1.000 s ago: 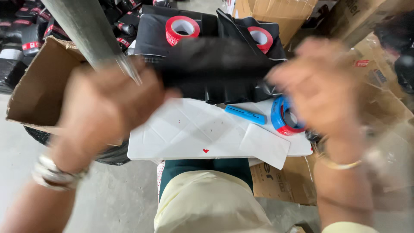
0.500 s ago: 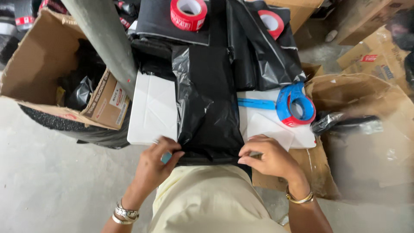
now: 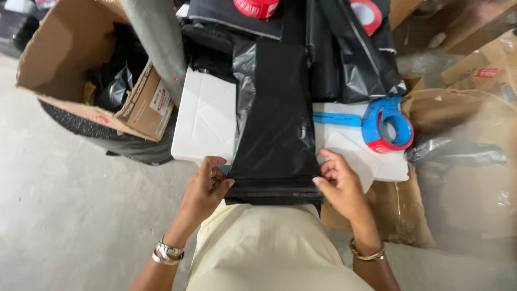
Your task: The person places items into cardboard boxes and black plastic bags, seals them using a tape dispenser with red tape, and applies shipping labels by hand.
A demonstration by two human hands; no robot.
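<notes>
A black plastic bag lies stretched flat along a white foam board in front of me, its near end hanging over the board's edge above my lap. My left hand pinches the bag's near left corner. My right hand pinches the near right corner. Both hands hold the folded hem taut between them.
A blue tape dispenser with a red roll and a blue knife lie on the board at right. More black bags and red tape rolls are piled behind. An open cardboard box stands at left, flattened cardboard at right.
A second ago both hands were raised and blurred in motion with the bag bunched. Now the bag lies smoothed out flat and the hands grip its near corners.
</notes>
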